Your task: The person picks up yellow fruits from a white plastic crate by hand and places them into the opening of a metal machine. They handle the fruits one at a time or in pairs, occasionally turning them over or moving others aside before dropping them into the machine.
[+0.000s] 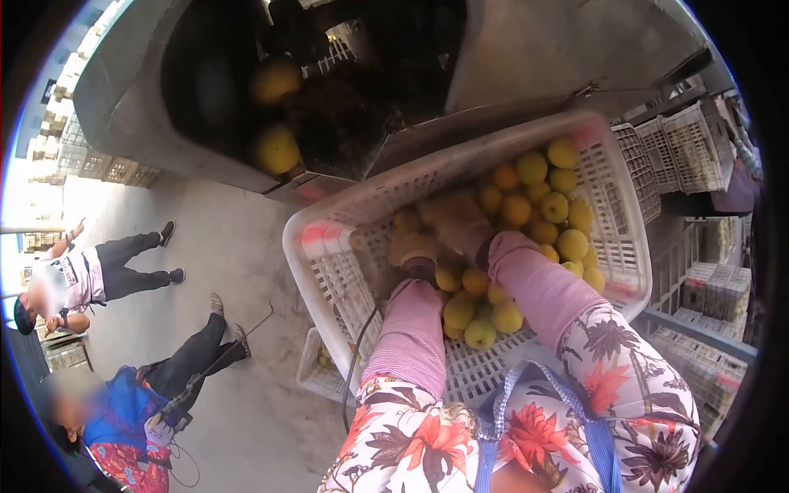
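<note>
A white plastic crate [635, 215] with red-marked corners stands in front of me, and yellow-orange round fruit [572, 245] lies in it. Both my hands wear tan gloves and reach down inside the crate. My left hand [412, 246] is close to one fruit [407, 219] near the far wall. Beside it, my right hand [457, 217] is next to the fruit piled on the right. Blur and shadow hide the fingers of both hands, so I cannot see whether they grip anything. More fruit [480, 334] sits below my wrists.
Beyond the crate is a metal machine [526, 62] with a dark opening and two fruits [278, 149] at its edge. Stacked crates [694, 148] stand at right. Another crate [316, 370] is on the floor. Two people [131, 403] are at left, one holding a hooked rod.
</note>
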A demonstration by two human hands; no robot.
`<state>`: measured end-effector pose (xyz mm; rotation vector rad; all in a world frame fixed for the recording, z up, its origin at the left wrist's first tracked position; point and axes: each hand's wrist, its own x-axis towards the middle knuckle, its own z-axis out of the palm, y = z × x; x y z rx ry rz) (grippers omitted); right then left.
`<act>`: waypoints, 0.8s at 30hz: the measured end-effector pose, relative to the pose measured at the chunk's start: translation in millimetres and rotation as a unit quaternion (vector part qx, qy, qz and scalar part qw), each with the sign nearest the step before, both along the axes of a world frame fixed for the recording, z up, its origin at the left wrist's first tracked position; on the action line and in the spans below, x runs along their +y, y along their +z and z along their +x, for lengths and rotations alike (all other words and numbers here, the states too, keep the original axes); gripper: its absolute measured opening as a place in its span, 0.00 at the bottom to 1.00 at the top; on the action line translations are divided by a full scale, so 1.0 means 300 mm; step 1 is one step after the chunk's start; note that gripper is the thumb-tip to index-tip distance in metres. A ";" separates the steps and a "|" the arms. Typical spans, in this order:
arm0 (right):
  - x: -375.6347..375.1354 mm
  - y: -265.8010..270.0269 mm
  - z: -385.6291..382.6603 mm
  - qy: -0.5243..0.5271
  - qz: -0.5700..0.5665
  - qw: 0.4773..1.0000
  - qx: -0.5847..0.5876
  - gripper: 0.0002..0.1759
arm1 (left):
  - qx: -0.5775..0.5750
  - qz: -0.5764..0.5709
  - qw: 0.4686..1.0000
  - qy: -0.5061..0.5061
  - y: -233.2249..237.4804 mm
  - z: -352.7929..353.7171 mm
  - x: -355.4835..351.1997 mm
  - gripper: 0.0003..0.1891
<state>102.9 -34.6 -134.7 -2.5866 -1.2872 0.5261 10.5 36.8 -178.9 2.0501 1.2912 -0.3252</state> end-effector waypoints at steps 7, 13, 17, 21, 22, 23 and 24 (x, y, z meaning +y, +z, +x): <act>-0.167 0.655 -0.100 -0.263 0.242 0.745 0.564 0.36 | -0.414 -0.203 0.887 0.023 0.212 -0.158 0.074 0.24; -0.211 0.774 -0.198 -0.203 0.398 0.644 0.621 0.37 | -0.527 -0.470 0.629 0.327 0.664 -0.232 -0.006 0.20; -0.193 0.821 -0.277 -0.173 0.436 0.634 0.614 0.38 | -0.517 -0.549 0.579 0.310 0.835 -0.352 -0.041 0.19; -0.188 0.866 -0.292 -0.120 0.367 0.793 0.471 0.40 | -0.544 -0.481 0.623 0.290 0.810 -0.389 0.006 0.19; -0.182 0.852 -0.296 -0.106 0.360 0.808 0.455 0.40 | -0.561 -0.453 0.633 0.281 0.826 -0.395 0.018 0.19; -0.172 0.839 -0.298 -0.092 0.353 0.821 0.439 0.40 | -0.577 -0.424 0.643 0.273 0.845 -0.399 0.031 0.19; -0.161 0.830 -0.308 -0.080 0.351 0.837 0.413 0.40 | -0.591 -0.395 0.651 0.266 0.858 -0.405 0.041 0.19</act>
